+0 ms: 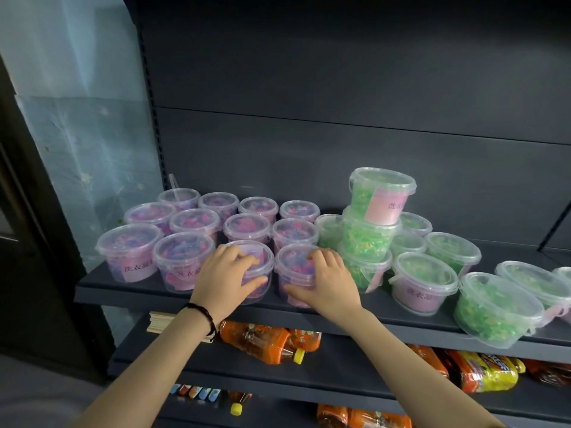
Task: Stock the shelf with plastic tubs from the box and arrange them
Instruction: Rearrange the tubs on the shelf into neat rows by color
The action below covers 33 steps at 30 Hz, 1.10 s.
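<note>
On the near edge of the dark shelf, your left hand curls over the lid and side of the third purple tub in the front row. Touching it on the right, the fourth purple tub is gripped the same way by your right hand. Farther right stand the green tubs, three of them stacked.

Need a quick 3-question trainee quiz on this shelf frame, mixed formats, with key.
1. True or false: the left hand and right hand each grip a green tub.
2. The green stack is how many tubs high? A two, B three, C five.
3. Fill in: the lower shelf holds orange-labelled ____.
Key: 1 false, each grips a front-row purple tub; 2 B; 3 bottles.
</note>
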Each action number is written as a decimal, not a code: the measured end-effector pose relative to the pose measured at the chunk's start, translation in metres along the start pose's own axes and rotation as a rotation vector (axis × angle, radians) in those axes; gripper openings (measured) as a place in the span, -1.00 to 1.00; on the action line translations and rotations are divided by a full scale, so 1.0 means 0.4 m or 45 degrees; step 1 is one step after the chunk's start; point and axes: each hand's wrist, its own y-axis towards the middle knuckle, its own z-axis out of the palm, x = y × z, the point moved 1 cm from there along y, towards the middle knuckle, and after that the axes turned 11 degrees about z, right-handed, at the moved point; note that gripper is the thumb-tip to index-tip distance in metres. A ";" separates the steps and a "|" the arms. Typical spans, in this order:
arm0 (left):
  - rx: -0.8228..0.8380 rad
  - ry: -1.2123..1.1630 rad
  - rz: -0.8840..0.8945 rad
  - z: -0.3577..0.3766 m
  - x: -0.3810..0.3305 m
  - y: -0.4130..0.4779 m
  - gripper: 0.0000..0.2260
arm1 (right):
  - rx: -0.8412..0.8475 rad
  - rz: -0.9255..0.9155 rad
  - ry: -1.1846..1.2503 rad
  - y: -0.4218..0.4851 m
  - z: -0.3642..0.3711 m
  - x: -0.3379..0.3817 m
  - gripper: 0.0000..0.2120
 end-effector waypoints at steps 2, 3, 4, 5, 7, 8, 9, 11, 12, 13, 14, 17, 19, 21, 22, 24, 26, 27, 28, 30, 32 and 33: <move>0.044 0.016 -0.002 -0.003 0.004 0.004 -0.57 | 0.038 -0.023 0.004 0.002 -0.009 -0.013 -0.34; 0.081 0.039 -0.017 -0.004 0.006 0.005 -0.54 | 0.045 -0.037 0.009 0.002 -0.015 -0.021 -0.37; 0.128 0.080 -0.036 -0.004 0.004 0.005 -0.51 | 0.048 -0.051 0.013 0.002 -0.019 -0.029 -0.40; 0.186 0.141 -0.046 -0.003 -0.005 0.006 -0.47 | 0.049 -0.060 0.017 0.001 -0.024 -0.035 -0.41; 0.274 0.235 -0.035 0.002 -0.032 0.018 -0.39 | 0.047 -0.073 0.009 0.000 -0.030 -0.040 -0.41; 0.298 0.205 -0.027 0.001 -0.042 0.030 -0.35 | 0.046 -0.077 -0.007 0.001 -0.031 -0.040 -0.41; 0.319 0.106 -0.023 -0.008 -0.043 0.044 -0.32 | 0.053 -0.079 -0.025 0.002 -0.033 -0.041 -0.42; 0.364 -0.262 0.000 -0.035 -0.006 0.069 -0.35 | 0.083 -0.064 -0.043 0.004 -0.035 -0.043 -0.45; 0.418 -0.438 0.041 -0.051 0.026 0.078 -0.46 | 0.100 -0.056 -0.040 0.005 -0.037 -0.046 -0.47; 0.484 -0.527 0.110 -0.066 0.058 0.082 -0.56 | 0.117 -0.052 -0.033 0.006 -0.040 -0.048 -0.48; 0.553 -0.539 0.170 -0.077 0.088 0.081 -0.62 | 0.133 -0.050 -0.025 0.006 -0.042 -0.050 -0.48; 0.697 -0.559 0.155 -0.083 0.141 0.072 -0.65 | 0.146 -0.045 0.012 0.001 -0.044 -0.047 -0.49; 0.689 -0.576 0.148 -0.078 0.148 0.075 -0.59 | 0.138 -0.037 0.044 -0.006 -0.040 -0.044 -0.49; 0.696 -0.477 0.174 -0.070 0.153 0.076 -0.56 | 0.126 -0.032 0.063 -0.011 -0.037 -0.041 -0.49; 0.694 -0.402 0.175 -0.066 0.155 0.073 -0.55 | 0.124 -0.029 0.070 -0.012 -0.037 -0.039 -0.50; 0.669 -0.215 0.146 -0.058 0.155 0.065 -0.49 | 0.130 -0.027 0.081 -0.013 -0.037 -0.037 -0.50; 0.630 0.002 0.133 -0.050 0.146 0.067 -0.42 | 0.132 -0.034 0.079 -0.014 -0.036 -0.035 -0.50; 0.612 0.084 0.135 -0.045 0.136 0.073 -0.41 | 0.135 -0.037 0.073 -0.015 -0.034 -0.034 -0.50; 0.595 0.120 0.133 -0.040 0.126 0.080 -0.40 | 0.137 -0.038 0.067 -0.015 -0.032 -0.033 -0.50; 0.576 0.107 0.124 -0.029 0.112 0.092 -0.40 | 0.137 -0.034 0.070 -0.016 -0.027 -0.030 -0.50; 0.562 0.073 0.106 -0.020 0.112 0.093 -0.40 | 0.136 -0.026 0.088 -0.015 -0.026 -0.027 -0.51; 0.549 0.054 0.090 -0.016 0.115 0.091 -0.39 | 0.137 -0.024 0.095 -0.015 -0.025 -0.026 -0.51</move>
